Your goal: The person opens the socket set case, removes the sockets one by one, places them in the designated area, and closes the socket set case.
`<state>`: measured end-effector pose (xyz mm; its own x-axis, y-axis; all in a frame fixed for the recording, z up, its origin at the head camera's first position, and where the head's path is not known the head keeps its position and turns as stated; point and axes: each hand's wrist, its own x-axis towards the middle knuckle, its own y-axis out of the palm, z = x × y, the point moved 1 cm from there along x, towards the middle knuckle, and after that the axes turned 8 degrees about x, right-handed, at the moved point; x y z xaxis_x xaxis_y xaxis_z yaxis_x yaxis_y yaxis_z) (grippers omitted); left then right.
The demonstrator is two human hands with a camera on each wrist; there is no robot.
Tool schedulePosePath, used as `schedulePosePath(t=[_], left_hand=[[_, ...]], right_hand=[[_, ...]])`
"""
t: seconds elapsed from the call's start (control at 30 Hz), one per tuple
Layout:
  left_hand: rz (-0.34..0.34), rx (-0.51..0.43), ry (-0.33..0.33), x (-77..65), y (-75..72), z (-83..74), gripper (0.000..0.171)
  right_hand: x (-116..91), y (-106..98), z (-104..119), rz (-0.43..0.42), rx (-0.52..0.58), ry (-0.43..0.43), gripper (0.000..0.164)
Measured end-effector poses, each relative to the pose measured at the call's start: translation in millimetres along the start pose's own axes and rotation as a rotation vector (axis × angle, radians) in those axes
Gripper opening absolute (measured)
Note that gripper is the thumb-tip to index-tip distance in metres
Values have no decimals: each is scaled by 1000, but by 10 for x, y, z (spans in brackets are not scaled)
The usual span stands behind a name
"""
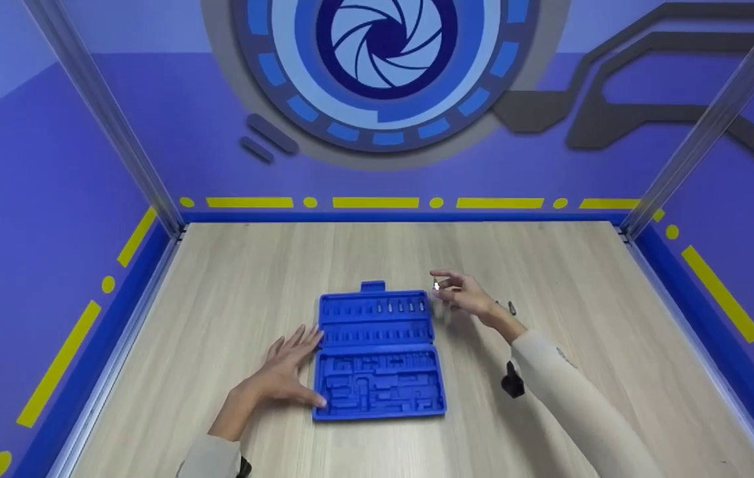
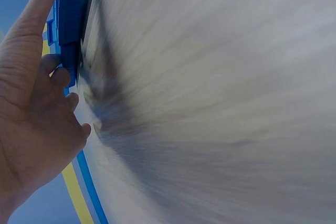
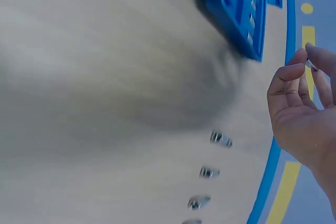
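Think of the blue case (image 1: 377,345) as the middle of a clock, with twelve pointing at the back wall (image 1: 151,99). The case lies unfolded on the wooden desk (image 1: 250,265), and its little tab (image 1: 373,286) sticks out at twelve o'clock. Five bits (image 1: 400,306) stand in its top row, near one o'clock. The half close to you, at six o'clock, has lots of sunken shapes (image 1: 377,385).

Your left hand (image 1: 282,375) is at nine o'clock. It is not grabbing anything: its fingers are spread, with the fingertips by the case's side and the thumb touching the near corner, at about eight o'clock.

Your right hand (image 1: 466,295) is at two o'clock, up off the desk. Its thumb and first finger pinch a small metal bit (image 1: 436,285), which is just past the case's far corner, at about one o'clock.

Some loose bits (image 3: 209,172) lie on the desk at two o'clock, near your right wrist. The right wrist view shows four in a line, and the last is cut off by the edge.

You have pale sleeves (image 1: 569,392). A black thing (image 1: 513,384) sits beside the right one, just past three o'clock; I can't tell what it is.

A big round picture (image 1: 386,36) is on the wall at twelve o'clock. Metal poles (image 1: 111,126) stand at ten and two.
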<state>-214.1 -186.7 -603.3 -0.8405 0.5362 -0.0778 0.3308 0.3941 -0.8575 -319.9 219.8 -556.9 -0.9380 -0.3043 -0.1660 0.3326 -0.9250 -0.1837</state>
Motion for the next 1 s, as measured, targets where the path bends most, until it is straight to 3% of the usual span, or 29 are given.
schedulePosePath(t=[0.6,1.0], left_hand=[[4,-2,8,1,-3,20,136],[7,2,15,6,-23,5,136]], right_hand=[[-436,-633,-113,10,-152,-70,47],[-547,-1143,-265,-71,-305,-59,47]])
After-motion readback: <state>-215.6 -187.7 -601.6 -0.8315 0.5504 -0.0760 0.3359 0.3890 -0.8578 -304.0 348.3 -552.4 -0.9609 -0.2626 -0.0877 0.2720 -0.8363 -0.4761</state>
